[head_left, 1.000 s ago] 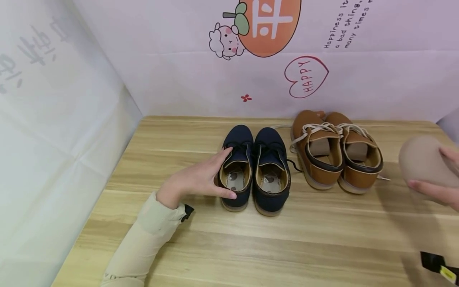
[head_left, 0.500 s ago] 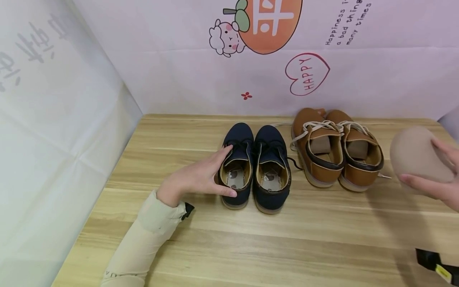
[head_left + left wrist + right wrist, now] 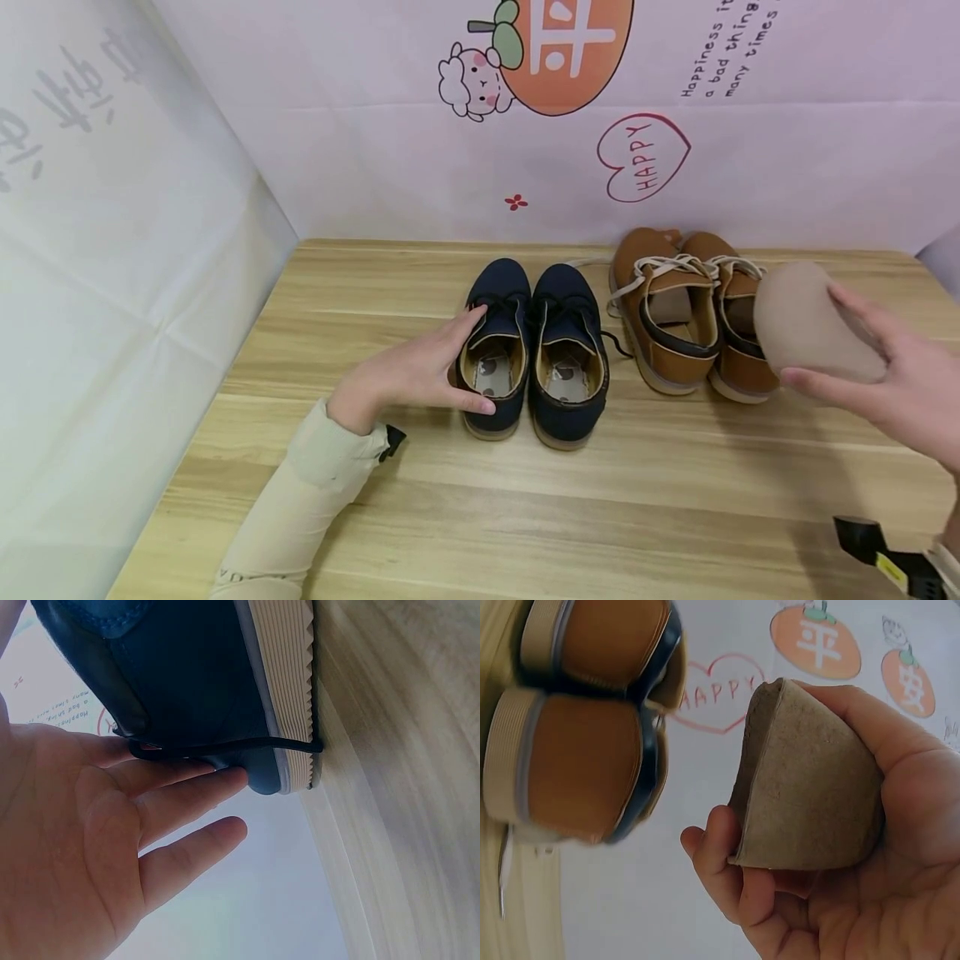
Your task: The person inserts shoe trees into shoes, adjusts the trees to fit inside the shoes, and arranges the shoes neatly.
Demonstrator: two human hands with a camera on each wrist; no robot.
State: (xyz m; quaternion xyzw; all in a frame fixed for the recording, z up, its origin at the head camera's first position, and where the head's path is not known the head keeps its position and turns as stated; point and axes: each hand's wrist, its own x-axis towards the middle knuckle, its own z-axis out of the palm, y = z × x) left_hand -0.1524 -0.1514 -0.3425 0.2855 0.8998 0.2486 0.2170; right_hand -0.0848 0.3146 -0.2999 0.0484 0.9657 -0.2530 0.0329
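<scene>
A pair of navy lace-up shoes (image 3: 567,421) stands side by side on the wooden table, heels toward me. My left hand (image 3: 416,371) lies along the left shoe's outer side, thumb by the heel. In the left wrist view its spread, extended fingers (image 3: 191,799) reach beside the navy upper, with a black lace hanging near them. My right hand (image 3: 918,387) grips a moulded grey-brown cardboard shoe insert (image 3: 810,780), raised in the air. In the head view the insert overlaps the right shoe of a brown pair (image 3: 678,371).
Similar inserts (image 3: 670,305) sit inside the brown shoes, whose white laces (image 3: 663,267) trail loose. A white printed sheet (image 3: 375,167) rises behind the table (image 3: 525,517), and another white sheet (image 3: 97,333) hangs at the left.
My right hand has come in from the right edge, carrying the insert leftward to the brown shoes. My left hand and both pairs of shoes have stayed put.
</scene>
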